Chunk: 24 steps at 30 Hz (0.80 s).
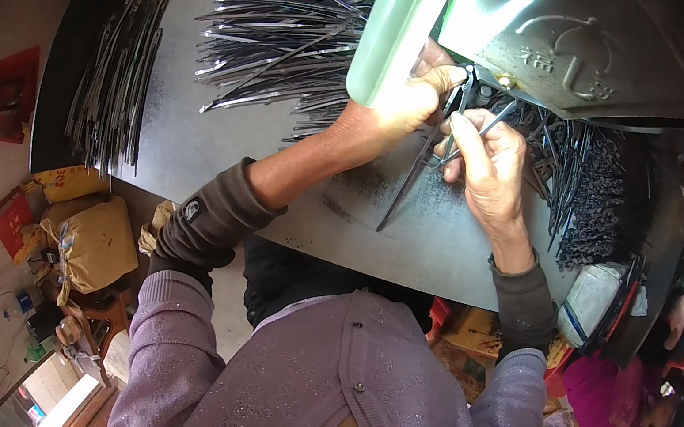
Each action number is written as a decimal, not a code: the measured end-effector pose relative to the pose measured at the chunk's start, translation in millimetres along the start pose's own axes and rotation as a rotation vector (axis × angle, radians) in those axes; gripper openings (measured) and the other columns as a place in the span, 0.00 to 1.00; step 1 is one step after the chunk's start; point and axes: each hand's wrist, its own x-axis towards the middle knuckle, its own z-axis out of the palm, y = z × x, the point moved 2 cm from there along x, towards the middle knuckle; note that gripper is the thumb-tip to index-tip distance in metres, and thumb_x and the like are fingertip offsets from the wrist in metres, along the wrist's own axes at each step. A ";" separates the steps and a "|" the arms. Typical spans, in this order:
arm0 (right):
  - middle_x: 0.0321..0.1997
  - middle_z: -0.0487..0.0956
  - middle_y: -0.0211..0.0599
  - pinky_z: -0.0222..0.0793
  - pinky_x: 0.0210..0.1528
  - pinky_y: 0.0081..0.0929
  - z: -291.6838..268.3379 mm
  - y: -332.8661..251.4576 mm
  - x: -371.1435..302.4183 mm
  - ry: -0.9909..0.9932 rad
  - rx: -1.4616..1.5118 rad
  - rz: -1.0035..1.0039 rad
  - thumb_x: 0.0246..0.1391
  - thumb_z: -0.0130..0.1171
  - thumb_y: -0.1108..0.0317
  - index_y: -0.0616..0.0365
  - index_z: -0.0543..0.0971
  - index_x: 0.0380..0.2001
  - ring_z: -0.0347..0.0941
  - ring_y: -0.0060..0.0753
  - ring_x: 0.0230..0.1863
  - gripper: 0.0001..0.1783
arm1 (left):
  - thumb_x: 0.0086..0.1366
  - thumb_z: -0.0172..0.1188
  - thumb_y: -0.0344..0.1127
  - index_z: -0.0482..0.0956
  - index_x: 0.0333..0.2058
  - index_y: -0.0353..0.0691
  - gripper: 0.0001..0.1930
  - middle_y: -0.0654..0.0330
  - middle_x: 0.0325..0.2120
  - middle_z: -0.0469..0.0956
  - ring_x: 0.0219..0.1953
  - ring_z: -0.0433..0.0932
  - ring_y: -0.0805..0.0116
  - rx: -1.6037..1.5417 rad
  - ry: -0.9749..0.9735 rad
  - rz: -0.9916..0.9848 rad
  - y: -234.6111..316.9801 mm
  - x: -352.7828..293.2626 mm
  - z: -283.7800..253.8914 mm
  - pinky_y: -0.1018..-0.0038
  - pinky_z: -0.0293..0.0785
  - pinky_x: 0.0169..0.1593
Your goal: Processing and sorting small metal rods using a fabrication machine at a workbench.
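Observation:
My left hand is closed, its thumb and fingers pinching the upper end of a thin dark strip. The strip's long tail slants down toward the table's near edge. Close beside it, my right hand is closed too, thumb against fingers, on a slender grey rod; what kind of rod it is I cannot tell. Both hands meet just below a metal housing with an embossed umbrella shape. A bright light and a pale green tube partly cover my left fingers.
Loose dark strips lie heaped left of my hands, with a narrower stack farther left. Small dark pieces are piled at the right. A white packet sits near the table's right edge. Another person in magenta is at the lower right.

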 end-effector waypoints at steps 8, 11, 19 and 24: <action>0.17 0.74 0.31 0.58 0.13 0.07 -4.2 4.3 1.5 -0.027 0.103 0.035 0.53 0.52 0.69 0.62 0.75 0.24 0.63 0.10 0.11 0.08 | 0.55 0.58 0.27 0.76 0.25 0.30 0.05 0.61 0.14 0.75 0.14 0.70 0.80 -0.015 -0.032 0.013 -2.5 2.0 -1.4 0.83 0.65 0.17; 0.17 0.74 0.30 0.57 0.13 0.07 -6.6 4.4 2.9 -0.050 0.069 0.033 0.53 0.53 0.69 0.61 0.75 0.24 0.63 0.10 0.11 0.08 | 0.56 0.58 0.28 0.76 0.24 0.30 0.06 0.61 0.14 0.74 0.14 0.70 0.79 0.009 -0.055 0.021 -2.1 2.9 -1.9 0.83 0.64 0.17; 0.21 0.74 0.28 0.59 0.15 0.08 -14.2 -7.0 -3.8 -0.025 0.159 0.234 0.52 0.55 0.67 0.60 0.74 0.28 0.65 0.11 0.13 0.07 | 0.57 0.56 0.35 0.74 0.20 0.36 0.11 0.60 0.10 0.71 0.09 0.70 0.72 -0.194 -0.263 -0.242 1.8 8.5 -5.5 0.83 0.58 0.11; 0.30 0.73 0.37 0.75 0.29 0.25 -0.6 -5.2 -24.8 0.001 0.269 0.001 0.55 0.49 0.70 0.64 0.70 0.33 0.76 0.32 0.27 0.07 | 0.59 0.52 0.30 0.67 0.18 0.38 0.11 0.65 0.12 0.66 0.15 0.63 0.79 0.366 -0.164 0.227 -7.2 -26.3 -3.4 0.79 0.60 0.18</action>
